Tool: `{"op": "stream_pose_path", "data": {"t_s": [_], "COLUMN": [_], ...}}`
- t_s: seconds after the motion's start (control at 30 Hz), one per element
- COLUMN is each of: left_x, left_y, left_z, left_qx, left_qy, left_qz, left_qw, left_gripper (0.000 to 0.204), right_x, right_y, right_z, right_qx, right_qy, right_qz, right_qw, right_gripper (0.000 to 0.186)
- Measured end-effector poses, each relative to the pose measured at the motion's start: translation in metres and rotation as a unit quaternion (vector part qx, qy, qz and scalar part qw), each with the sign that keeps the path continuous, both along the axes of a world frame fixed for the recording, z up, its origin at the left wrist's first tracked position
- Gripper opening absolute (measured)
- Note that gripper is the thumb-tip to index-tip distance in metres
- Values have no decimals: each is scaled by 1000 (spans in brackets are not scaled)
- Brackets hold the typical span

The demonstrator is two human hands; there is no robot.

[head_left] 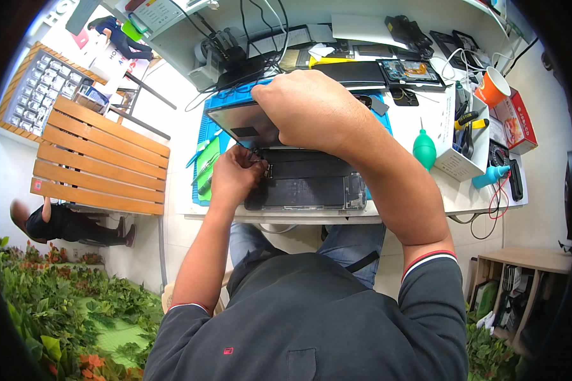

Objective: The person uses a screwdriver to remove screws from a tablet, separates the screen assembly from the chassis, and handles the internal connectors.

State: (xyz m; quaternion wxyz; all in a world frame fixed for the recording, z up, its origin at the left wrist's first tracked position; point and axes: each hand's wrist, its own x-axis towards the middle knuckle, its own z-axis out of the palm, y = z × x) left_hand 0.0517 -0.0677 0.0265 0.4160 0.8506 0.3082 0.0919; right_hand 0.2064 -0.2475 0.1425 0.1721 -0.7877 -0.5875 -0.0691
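Observation:
An opened smartphone body [305, 192] lies flat near the table's front edge, its dark inside with a black battery facing up. Its screen panel [241, 122] stands raised and tilted along the far side. My right hand [308, 105] reaches across and is closed on the panel's upper edge, hiding much of it. My left hand [235, 178] is at the body's left end, thumb and fingers pinched together close to where the panel meets it. Whatever lies between those fingertips is too small to make out.
A blue work mat [206, 130] lies beneath, with green-handled tools at left. To the right stand a green blower bulb [424, 151], a white tool box [457, 146], an orange cup [492, 87] and a blue bottle [490, 177]. Cables and opened devices [412, 72] crowd the back.

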Motion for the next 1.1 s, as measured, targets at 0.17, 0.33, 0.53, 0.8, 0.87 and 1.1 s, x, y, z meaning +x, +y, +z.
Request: {"op": "stream_pose_path", "data": {"t_s": [0.17, 0.33, 0.53, 0.8, 0.87, 1.1], "left_x": [-2, 0, -3, -8, -10, -18], "left_y": [2, -1, -11, -12, -11, -7], "left_z": [-7, -5, 0, -7, -11, -20], "left_qx": [4, 52, 83, 82, 65, 213], "left_qy": [-6, 2, -3, -24, -51, -108], "left_qz": [11, 3, 15, 6, 3, -79], "left_qw": [1000, 999, 996, 996, 997, 968], "left_gripper": [29, 32, 34, 26, 21, 13], "right_x": [-1, 2, 2, 3, 4, 2], "right_y": [1, -1, 0, 0, 0, 2], "right_z": [2, 1, 0, -2, -2, 4], "right_qx": [1, 2, 15, 18, 16, -19], "right_qy": [2, 3, 5, -4, -1, 29], "right_qz": [5, 2, 2, 3, 3, -2], "right_qw": [1000, 1000, 1000, 1000, 1000, 999], "right_gripper": [22, 23, 22, 21, 21, 30]}}
